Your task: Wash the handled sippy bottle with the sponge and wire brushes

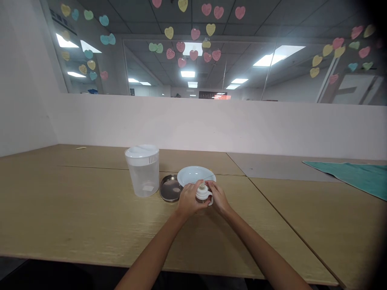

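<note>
Between my hands is a small container with a white ridged top, a pale knob and a white side handle (202, 192); its lower part looks see-through and is partly covered by my fingers. My left hand (190, 198) wraps round it from the left, thumb across the front. From the right, my right hand (218, 196) has its fingers bent against the top and handle; what exactly they pinch is hidden. Just behind the container lies a white bowl (193, 173). A round, shallow metal tray (169, 189) sits left of my left hand, its edge touching or close to the bowl.
A tall translucent plastic bucket with a white lid (142, 171) stands left of the metal tray. Green cloth (353, 175) lies at the far right of the wooden table (90, 217). A white wall (193, 125) with a window closes off the back.
</note>
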{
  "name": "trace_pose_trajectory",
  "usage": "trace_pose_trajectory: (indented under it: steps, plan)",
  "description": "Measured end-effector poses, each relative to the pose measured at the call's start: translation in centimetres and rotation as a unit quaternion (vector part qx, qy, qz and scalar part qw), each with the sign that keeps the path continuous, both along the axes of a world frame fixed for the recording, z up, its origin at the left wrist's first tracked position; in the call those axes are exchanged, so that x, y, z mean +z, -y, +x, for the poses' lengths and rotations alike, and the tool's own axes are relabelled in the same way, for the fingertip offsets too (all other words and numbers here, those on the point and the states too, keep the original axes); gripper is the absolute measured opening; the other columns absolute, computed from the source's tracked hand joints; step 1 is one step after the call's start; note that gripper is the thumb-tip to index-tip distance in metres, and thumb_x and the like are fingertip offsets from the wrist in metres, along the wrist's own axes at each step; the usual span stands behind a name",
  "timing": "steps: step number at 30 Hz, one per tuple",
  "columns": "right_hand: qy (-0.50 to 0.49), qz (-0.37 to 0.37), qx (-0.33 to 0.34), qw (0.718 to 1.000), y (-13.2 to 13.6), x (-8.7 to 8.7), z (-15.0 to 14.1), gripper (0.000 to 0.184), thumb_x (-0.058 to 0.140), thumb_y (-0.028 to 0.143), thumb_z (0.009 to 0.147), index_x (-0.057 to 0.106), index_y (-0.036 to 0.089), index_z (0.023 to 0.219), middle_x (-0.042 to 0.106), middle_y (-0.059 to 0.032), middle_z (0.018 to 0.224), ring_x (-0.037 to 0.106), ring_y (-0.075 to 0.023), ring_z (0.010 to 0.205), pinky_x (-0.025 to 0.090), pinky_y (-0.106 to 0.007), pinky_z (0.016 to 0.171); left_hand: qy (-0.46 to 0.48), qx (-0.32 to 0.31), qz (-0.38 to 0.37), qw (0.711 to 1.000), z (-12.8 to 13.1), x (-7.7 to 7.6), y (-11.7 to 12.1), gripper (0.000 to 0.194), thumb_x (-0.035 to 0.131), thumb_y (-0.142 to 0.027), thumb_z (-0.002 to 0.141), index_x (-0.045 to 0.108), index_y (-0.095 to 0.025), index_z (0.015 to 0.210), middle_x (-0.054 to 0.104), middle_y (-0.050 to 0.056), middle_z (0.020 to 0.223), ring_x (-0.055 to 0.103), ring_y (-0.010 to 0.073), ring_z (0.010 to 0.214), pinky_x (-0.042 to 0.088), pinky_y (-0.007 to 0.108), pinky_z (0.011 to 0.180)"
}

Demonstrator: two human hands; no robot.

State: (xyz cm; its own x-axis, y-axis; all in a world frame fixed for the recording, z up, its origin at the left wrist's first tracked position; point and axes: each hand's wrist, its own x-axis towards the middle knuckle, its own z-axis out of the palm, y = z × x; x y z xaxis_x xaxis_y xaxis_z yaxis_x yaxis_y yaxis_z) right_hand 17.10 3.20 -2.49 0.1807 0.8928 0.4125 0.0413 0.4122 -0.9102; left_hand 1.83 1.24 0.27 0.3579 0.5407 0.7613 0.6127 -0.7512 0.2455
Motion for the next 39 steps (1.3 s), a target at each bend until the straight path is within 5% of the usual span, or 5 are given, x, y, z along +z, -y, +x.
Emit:
trace_pose_trajectory:
  steps: [9, 21, 29, 33, 39]
  plan:
    - [0.024, 0.025, -0.006, 0.999, 0.0, -0.3, 0.0, 0.047, 0.047, 0.058, 0.081, 0.061, 0.016, 0.096, 0.066, -0.0072, 0.096, 0.06, -0.0202, 0.088, 0.045, -0.032, 0.08, 0.008, -0.001, 0.003, 1.0, 0.0, 0.1, 0.0, 0.062, 0.067, -0.042, 0.066, 0.046, -0.022, 0.12, 0.062, 0.006, 0.111, 0.059, 0.0203, 0.093, 0.047, 0.035, 0.084]
    - [0.252, 0.102, -0.106, 0.957, 3.3, 1.9, -0.4, 0.036, 0.038, 0.046, 0.09, 0.062, 0.019, 0.093, 0.065, -0.0022, 0.082, 0.057, -0.015, 0.067, 0.041, -0.025, 0.063, -0.017, -0.019, -0.018, 1.0, -0.4, -0.9, -0.5, 0.077, 0.065, -0.04, 0.066, 0.033, -0.021, 0.133, 0.054, 0.009, 0.124, 0.055, 0.0232, 0.104, 0.044, 0.038, 0.092]
    - [0.272, 0.214, -0.152, 0.926, 3.8, 2.5, -1.5, 0.031, 0.07, 0.044, 0.068, 0.061, 0.02, 0.086, 0.063, -0.0054, 0.085, 0.055, -0.021, 0.084, 0.044, -0.033, 0.076, 0.037, -0.035, -0.13, 0.99, -0.5, -0.7, -0.4, 0.103, 0.07, -0.028, 0.054, 0.014, -0.016, 0.141, 0.056, 0.009, 0.113, 0.053, 0.0239, 0.103, 0.044, 0.038, 0.092]
    - [0.184, 0.138, -0.105, 0.968, 3.6, 2.7, -1.7, 0.034, 0.074, 0.041, 0.062, 0.063, 0.019, 0.085, 0.063, -0.0056, 0.086, 0.057, -0.021, 0.084, 0.046, -0.035, 0.078, 0.061, -0.049, -0.129, 0.989, -0.3, -0.6, -0.2, 0.1, 0.064, -0.024, 0.057, 0.012, -0.015, 0.141, 0.053, 0.011, 0.118, 0.051, 0.0241, 0.107, 0.042, 0.039, 0.094]
    - [0.021, 0.039, 0.11, 0.993, 2.1, 3.0, -0.2, 0.063, 0.077, 0.032, 0.059, 0.052, 0.023, 0.116, 0.067, -0.0061, 0.098, 0.06, -0.0217, 0.096, 0.045, -0.038, 0.087, 0.069, -0.042, -0.122, 0.989, -0.4, -0.7, -0.3, 0.095, 0.065, -0.031, 0.061, 0.015, -0.015, 0.14, 0.052, 0.012, 0.12, 0.05, 0.0255, 0.111, 0.042, 0.041, 0.095]
